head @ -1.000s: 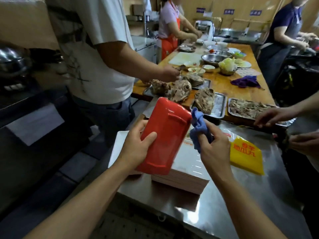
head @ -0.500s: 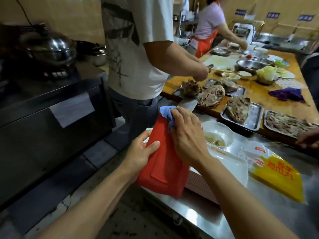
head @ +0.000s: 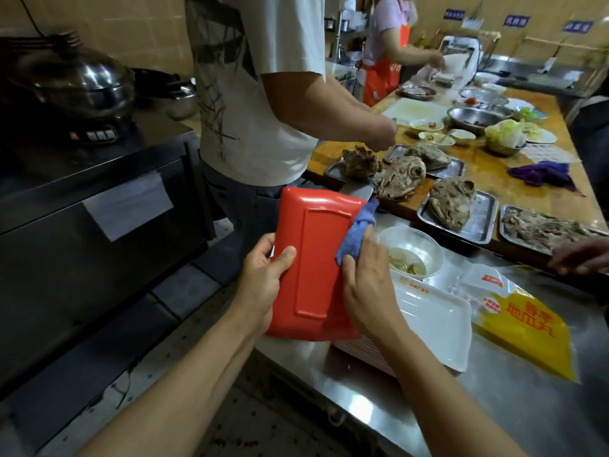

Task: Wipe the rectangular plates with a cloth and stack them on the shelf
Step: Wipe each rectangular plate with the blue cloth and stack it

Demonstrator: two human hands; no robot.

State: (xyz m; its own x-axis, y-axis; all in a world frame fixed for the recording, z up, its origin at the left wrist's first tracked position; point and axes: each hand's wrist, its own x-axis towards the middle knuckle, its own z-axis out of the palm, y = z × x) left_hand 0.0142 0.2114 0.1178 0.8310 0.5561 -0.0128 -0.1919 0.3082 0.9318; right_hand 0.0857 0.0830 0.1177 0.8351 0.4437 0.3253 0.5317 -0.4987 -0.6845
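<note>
I hold a red rectangular plate point(head: 316, 255) upright over the steel counter's left end, its underside facing me. My left hand point(head: 263, 278) grips its left edge, thumb on the back. My right hand point(head: 365, 285) holds a blue cloth point(head: 354, 230) against the plate's right edge. Below and to the right, a stack of rectangular plates point(head: 438, 328) lies on the counter, the top one showing its white face.
A person in a white shirt point(head: 253, 94) stands close ahead by the wooden table point(head: 487, 173) with meat trays. A clear bowl point(head: 412, 249) and yellow bag point(head: 527, 331) lie on the steel counter point(head: 494, 407). A black oven with a pot point(head: 72, 84) is left. Another hand point(head: 580, 255) reaches in right.
My right hand slid the blue cloth from the plate's top edge down its right side. The plate turned more upright, its underside towards me. The view shifted slightly.
</note>
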